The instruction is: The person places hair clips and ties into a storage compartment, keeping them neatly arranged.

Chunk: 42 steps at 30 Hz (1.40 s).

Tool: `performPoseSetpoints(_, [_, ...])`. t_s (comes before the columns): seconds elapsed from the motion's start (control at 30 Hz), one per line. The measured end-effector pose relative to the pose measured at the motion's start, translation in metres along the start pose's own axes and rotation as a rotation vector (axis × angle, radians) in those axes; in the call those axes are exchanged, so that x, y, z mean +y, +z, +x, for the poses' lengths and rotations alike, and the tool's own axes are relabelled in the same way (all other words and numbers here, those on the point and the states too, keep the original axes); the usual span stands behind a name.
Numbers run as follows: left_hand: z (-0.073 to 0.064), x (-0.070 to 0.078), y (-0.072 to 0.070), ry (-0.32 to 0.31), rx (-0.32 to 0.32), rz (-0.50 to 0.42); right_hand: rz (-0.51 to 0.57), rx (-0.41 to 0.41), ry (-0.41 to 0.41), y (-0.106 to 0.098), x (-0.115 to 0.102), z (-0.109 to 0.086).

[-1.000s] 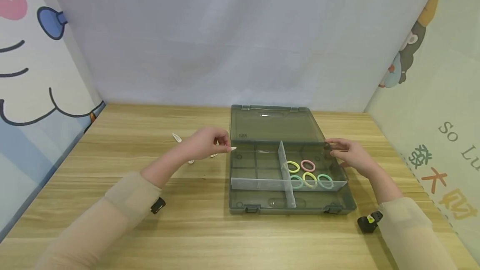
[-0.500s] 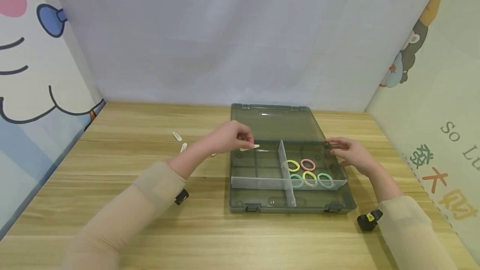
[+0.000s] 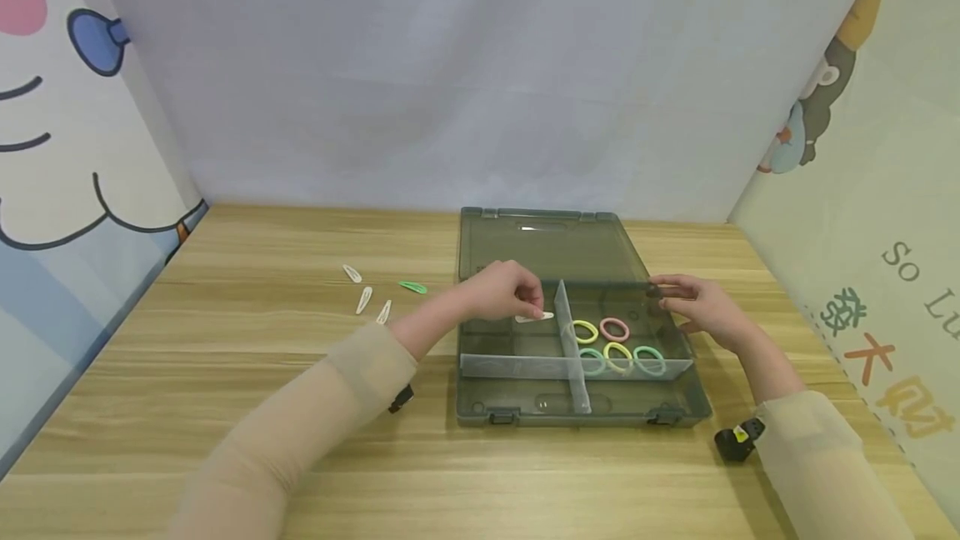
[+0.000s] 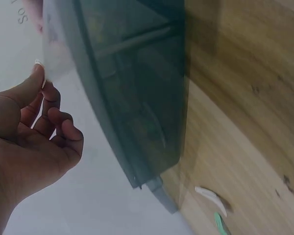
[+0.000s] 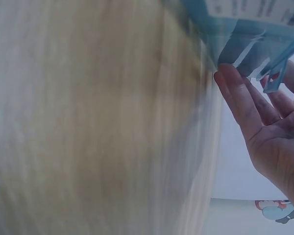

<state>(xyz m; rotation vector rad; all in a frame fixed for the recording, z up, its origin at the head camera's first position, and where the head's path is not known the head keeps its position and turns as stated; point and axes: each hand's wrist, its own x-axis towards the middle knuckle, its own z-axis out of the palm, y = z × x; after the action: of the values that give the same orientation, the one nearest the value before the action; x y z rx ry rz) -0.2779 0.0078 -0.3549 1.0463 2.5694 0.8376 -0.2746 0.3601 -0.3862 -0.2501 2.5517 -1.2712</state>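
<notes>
My left hand [image 3: 504, 290] pinches a white snap hair clip [image 3: 536, 317] between thumb and fingertips, above the back-left compartment of a grey see-through box. In the left wrist view, a bit of the clip [image 4: 38, 62] shows past the thumb, beside the box wall [image 4: 108, 112]. My right hand [image 3: 701, 311] touches the right side of the box [image 3: 585, 421] near its hinge, fingers mostly straight and curled round nothing. Several ring-shaped hair ties lie in the back-right compartment, among them a pink one [image 3: 614, 320]. Left of the box lie a green hair clip [image 3: 412, 287] and white clips [image 3: 363, 300].
The box lid [image 3: 547, 244] lies folded back toward the rear cloth [image 3: 465, 107]. Upright clear dividers [image 3: 517, 367] split the box into compartments. Wooden tabletop [image 3: 360, 473] stretches in front and to both sides.
My left hand has carried the white hair clip rightward, from the box's left edge to over the back-left compartment, uncovering the green clip. My right hand stays in place.
</notes>
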Motion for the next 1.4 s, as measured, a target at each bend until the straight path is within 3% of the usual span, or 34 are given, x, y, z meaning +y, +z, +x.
performPoseSetpoints(0.43, [0.020,-0.006,0.035,0.019,-0.105,0.015,0.002,-0.002,-0.001,0.001,0.004,0.002])
performPoseSetpoints(0.7, [0.024,-0.012,0.050,0.027,-0.133,0.070,0.005,-0.001,-0.005,0.001,0.004,0.002])
performPoseSetpoints(1.13, [0.022,-0.014,0.057,0.032,-0.130,0.124,0.010,-0.004,-0.011,0.001,0.006,0.004])
performPoseSetpoints(1.4, [0.020,-0.014,0.052,0.014,-0.102,0.090,0.007,-0.007,-0.011,0.002,0.004,0.002])
